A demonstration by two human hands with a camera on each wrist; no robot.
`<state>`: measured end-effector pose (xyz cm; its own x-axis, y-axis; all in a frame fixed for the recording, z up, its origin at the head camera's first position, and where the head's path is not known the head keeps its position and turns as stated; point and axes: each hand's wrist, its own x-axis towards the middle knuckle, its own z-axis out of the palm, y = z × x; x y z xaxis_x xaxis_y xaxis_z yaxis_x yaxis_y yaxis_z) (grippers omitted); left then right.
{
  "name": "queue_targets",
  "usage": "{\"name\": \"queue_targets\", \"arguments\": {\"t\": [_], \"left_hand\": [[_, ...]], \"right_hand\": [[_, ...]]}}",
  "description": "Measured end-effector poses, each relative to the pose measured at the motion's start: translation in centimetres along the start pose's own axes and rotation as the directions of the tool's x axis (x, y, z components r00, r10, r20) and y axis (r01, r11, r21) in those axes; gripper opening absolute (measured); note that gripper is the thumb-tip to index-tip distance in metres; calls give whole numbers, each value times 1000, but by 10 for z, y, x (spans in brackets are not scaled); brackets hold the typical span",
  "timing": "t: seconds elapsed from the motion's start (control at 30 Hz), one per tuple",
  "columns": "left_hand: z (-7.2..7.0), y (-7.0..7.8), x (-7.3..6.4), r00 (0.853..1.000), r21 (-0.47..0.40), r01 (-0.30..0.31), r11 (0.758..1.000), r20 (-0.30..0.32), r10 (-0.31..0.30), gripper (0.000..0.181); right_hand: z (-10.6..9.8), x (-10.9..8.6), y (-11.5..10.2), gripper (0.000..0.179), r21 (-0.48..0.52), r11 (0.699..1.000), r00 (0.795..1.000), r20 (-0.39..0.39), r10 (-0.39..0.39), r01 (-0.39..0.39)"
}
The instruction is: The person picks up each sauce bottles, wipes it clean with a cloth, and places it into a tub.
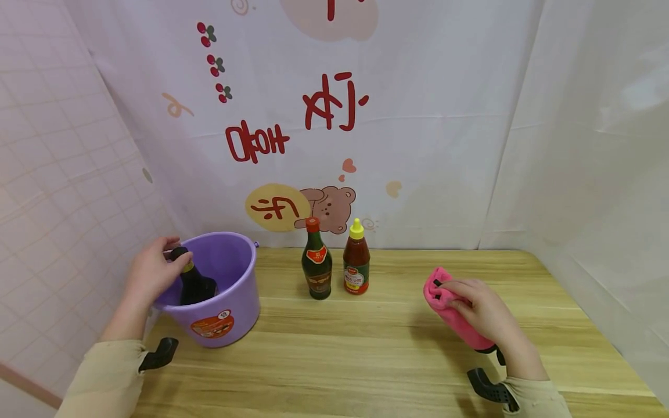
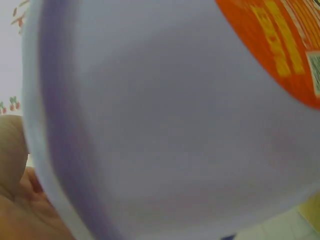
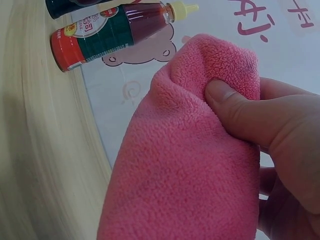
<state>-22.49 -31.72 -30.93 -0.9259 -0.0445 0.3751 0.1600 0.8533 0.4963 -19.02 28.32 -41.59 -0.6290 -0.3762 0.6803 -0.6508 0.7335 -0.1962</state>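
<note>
At the left, my left hand (image 1: 151, 268) reaches over the rim of a purple bucket (image 1: 245, 302). Its fingers and thumb grip the black-capped neck of a dark bottle (image 1: 195, 287) that leans inside the bucket. The bottle's lower part is hidden by the bucket wall. In the left wrist view the bucket's outer wall (image 2: 150, 125) covers most of the picture, with part of the hand (image 2: 30, 200) at its edge. On the right, my right hand (image 1: 483, 310) pinches the upper end of a fuzzy pink cloth (image 3: 180, 150), held above the table.
A green glass bottle with a red cap (image 1: 317, 267) stands near the table's back edge. Beside it is a red sauce bottle with a yellow nozzle (image 1: 356, 264). A printed white cloth backdrop (image 1: 428, 116) hangs behind the wooden table (image 1: 334, 360).
</note>
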Motion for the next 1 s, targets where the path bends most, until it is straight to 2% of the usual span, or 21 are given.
{"name": "queue_targets", "arguments": {"t": [0.17, 0.3, 0.5, 0.63, 0.83, 1.0], "left_hand": [[-1, 21, -4, 994, 19, -60, 998, -91, 61, 50], [4, 37, -7, 977, -5, -134, 991, -168, 131, 46], [16, 58, -11, 954, -81, -194, 978, -249, 169, 46], [25, 69, -15, 946, -152, -227, 962, -267, 181, 46], [41, 82, -20, 949, -227, -229, 946, -269, 165, 48], [59, 93, -23, 939, -275, -264, 924, -292, 182, 48]], "right_hand": [[0, -1, 0, 43, 3, 1000, 1000, -4, -8, 8], [1, -1, 1, 44, 1, 1000, 999, -17, -29, 29], [3, 1, 0, 43, 22, 999, 999, -17, -46, 47], [3, 2, -2, 42, 19, 999, 999, -16, -36, 36], [2, 1, -2, 43, 12, 1000, 1000, -18, -24, 24], [1, 1, -2, 44, 14, 1000, 1000, -23, -21, 22]]}}
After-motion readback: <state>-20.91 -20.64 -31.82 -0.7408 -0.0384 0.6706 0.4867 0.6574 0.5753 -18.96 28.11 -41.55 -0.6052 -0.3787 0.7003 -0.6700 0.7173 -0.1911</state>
